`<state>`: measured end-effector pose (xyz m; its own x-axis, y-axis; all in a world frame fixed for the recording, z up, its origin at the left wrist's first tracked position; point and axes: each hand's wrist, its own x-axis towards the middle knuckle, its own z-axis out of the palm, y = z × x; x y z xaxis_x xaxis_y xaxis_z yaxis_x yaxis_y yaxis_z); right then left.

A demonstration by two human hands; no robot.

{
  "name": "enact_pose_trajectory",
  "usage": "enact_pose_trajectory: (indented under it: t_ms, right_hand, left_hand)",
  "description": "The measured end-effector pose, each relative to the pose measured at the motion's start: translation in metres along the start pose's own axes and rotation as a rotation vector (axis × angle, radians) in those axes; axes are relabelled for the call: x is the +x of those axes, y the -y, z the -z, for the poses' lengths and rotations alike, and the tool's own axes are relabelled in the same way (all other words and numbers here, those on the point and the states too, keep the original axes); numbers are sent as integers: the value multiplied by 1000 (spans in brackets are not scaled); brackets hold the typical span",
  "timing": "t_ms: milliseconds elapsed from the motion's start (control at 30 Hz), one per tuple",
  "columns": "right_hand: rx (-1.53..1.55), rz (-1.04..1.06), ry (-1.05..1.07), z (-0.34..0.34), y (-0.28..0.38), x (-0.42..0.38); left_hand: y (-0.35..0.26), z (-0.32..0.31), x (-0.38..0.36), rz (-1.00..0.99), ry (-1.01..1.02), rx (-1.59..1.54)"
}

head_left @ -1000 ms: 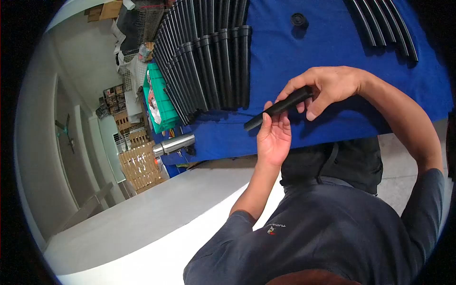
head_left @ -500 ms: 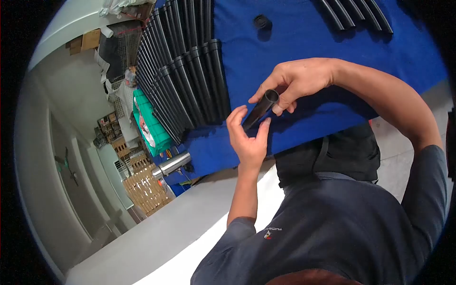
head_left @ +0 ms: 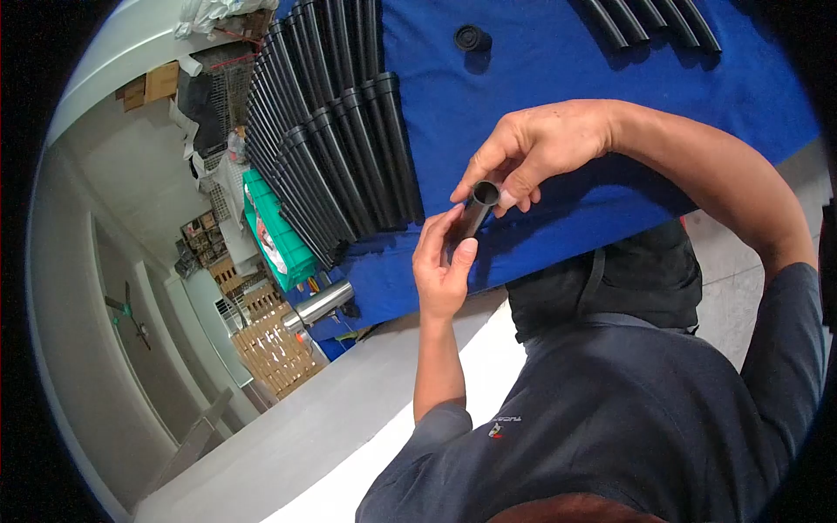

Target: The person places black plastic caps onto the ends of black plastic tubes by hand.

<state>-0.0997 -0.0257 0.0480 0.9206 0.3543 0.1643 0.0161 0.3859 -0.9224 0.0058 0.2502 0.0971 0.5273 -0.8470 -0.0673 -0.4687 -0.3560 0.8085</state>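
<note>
While the short black tube is held over the near edge of the blue table cover, its open round mouth faces up toward the camera and its long axis slants down and away to the lower left, so that most of its length is foreshortened. One hand, reaching in on the long arm from the right of the picture, pinches the rim end between thumb and forefinger; the other hand, coming up from below, wraps its fingers around the lower end. Both hands are clenched on the tube, one at each end, and it hangs clear of the cloth between them. Which hand is the person's left is hard to say for sure, since the view seems turned upside down. A second ago the tube lay nearly sideways, showing its full length; it has since swung round so the bore looks at the lens, and the lower hand has closed from an open palm. Beyond the hands, a fanned row of long black tubes lies on the cover, and a small black cap sits apart from them.
</note>
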Motion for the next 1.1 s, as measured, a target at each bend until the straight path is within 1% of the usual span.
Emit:
enact_pose_trajectory:
  t_ms: [33, 133, 233, 267, 367, 467, 567, 667, 767, 867, 967, 1100]
  right_hand:
    - [0, -1, -8, 0, -1, 0]
    - [-1, 1, -28, 0, -3, 1]
    - [3, 7, -39, 2, -6, 2]
    - [12, 8, -43, 2, -7, 2]
    - [-2, 16, -46, 2, -6, 2]
    - [30, 29, -53, 2, -7, 2]
    - [26, 31, -56, 2, -4, 3]
    - [5, 34, -37, 1, -1, 2]
    - [28, 35, -23, 2, -2, 2]
    - [63, 20, -4, 2, -5, 2]
    - [60, -1, 22, 3, -3, 2]
    - [79, 4, 14, 1, -6, 1]
  left_hand:
    - [2, 1, -1, 42, 3, -87]
    - [6, 0, 0, 91, -46, -156]
    - [7, -6, 6, -20, -75, 44]
    - [4, -9, 6, -7, -128, 112]
    - [14, -7, 0, 67, -144, 112]
    - [11, -1, -2, 98, -76, 82]
    - [1, 5, -1, 175, 65, -189]
    - [-2, 5, 1, 195, 139, -268]
    - [8, 4, 3, 88, 77, -210]
    - [9, -6, 1, 38, -8, -125]
    - [15, 0, -4, 129, 28, -130]
    - [17, 9, -7, 177, 133, -82]
